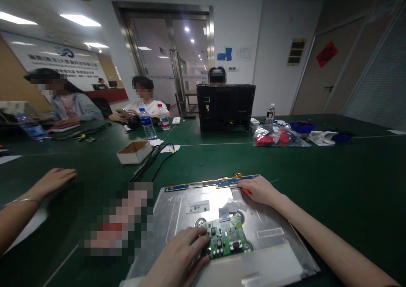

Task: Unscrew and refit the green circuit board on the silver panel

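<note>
- Here the metal panel (190, 211) lies flat on the green worktop (317, 172).
- The left hand (180, 257) presses fingers on the green circuit board (226, 236), seemingly to steady it.
- The right hand (258, 189) is closed on something orange near the ribbon cable (226, 208).
- Another person's hand (52, 179) rests apart.
</note>
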Motion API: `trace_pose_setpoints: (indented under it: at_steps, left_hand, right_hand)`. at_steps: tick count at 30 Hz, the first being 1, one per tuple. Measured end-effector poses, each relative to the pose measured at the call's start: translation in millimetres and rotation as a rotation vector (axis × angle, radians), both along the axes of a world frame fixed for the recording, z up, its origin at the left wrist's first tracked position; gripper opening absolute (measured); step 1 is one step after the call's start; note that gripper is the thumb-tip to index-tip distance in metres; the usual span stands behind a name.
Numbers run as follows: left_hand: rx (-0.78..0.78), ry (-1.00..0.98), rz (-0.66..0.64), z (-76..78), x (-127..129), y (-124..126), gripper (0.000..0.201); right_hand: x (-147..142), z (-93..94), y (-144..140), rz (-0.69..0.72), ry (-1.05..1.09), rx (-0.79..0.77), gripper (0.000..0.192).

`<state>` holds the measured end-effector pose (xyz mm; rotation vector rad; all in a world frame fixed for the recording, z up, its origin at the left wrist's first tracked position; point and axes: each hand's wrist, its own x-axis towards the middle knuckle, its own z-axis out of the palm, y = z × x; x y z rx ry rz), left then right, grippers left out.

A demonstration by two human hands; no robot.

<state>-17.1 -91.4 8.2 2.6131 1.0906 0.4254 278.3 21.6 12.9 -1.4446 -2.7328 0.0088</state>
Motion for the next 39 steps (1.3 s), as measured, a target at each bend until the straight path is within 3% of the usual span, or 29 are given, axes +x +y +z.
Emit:
trace_pose_setpoints:
  at_steps: [3, 8, 12, 21, 30, 39]
  left_hand:
    - [-0.028, 0.007, 0.009, 2.4, 1, 1, 0.032]
    - [-0.045, 0.003, 0.002, 9.0, 5, 1, 0.031]
    - [-0.065, 0.000, -0.011, 14.9, 6, 1, 0.030]
    - [-0.068, -0.023, -0.029, 13.7, 2, 1, 0.030]
    - [-0.073, -0.029, -0.021, 8.7, 0, 1, 0.030]
    - [-0.078, -0.041, -0.022, 8.9, 0, 2, 0.031]
  right_hand:
    - [6, -6.0, 4, 0.111, -0.040, 0.047, 0.037]
    - [12, -13.4, 15, 0.420, -0.191, 0.297, 0.039]
    - [5, -13.1, 24, 0.493, -0.164, 0.274, 0.037]
    - [-8, -23.0, 27, 0.350, -0.067, 0.140, 0.031]
    - [-7, -16.9, 20, 0.096, 0.025, 0.093, 0.030]
    - [1, -17.2, 14, -0.042, 0.165, 0.064, 0.022]
